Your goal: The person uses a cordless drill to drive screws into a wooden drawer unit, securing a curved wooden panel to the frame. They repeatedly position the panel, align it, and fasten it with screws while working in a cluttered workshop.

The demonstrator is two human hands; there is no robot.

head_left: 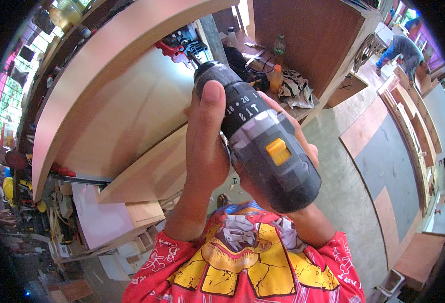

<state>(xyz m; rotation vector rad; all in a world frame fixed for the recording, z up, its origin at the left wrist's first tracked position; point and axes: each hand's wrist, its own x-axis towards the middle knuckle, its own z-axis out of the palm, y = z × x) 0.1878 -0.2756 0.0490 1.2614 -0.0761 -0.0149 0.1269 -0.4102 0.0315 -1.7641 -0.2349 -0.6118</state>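
Note:
A black and grey cordless drill with a yellow switch on top is held up in front of my chest, its nose pointing forward and slightly left. My right hand is wrapped around it from below, fingertips showing along its right side; the grip itself is hidden. At the front, my left hand closes around the chuck, thumb laid along its left side. A thin bit appears to stick out of the chuck. Beyond the tip, red and black tools rest beside a wooden panel.
A curved pale wooden edge arches around the panel on my left. Ahead, an open wooden cabinet holds an orange-capped bottle and loose clutter. Boards lie along the right, where another person bends over.

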